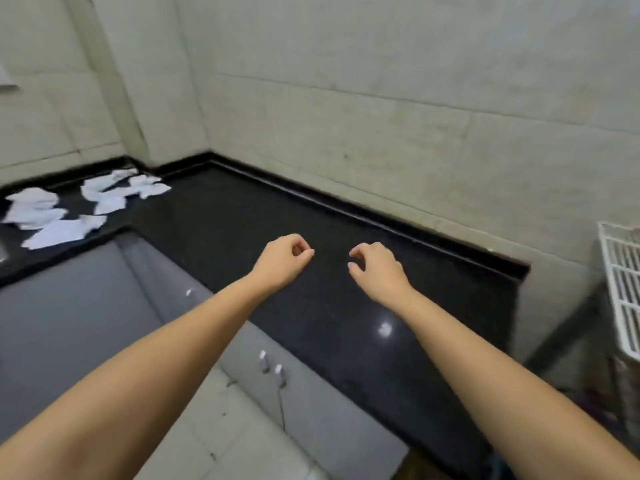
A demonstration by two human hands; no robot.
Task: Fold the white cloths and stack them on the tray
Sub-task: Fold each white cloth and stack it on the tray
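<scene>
Several crumpled white cloths (69,209) lie scattered on the far left part of the black L-shaped counter (346,299). My left hand (282,259) hovers over the middle of the counter with its fingers curled closed, holding nothing. My right hand (375,268) is a short way to its right, fingers loosely curled and slightly apart, also holding nothing. Both hands are well away from the cloths. A white slatted tray (623,289) stands tilted at the right edge of the view, beyond the counter's end.
Beige tiled walls (381,98) close off the counter at the back and in the corner. Grey cabinet doors with small white handles (272,368) run below the counter's front edge. The floor is tiled. The picture is slightly blurred.
</scene>
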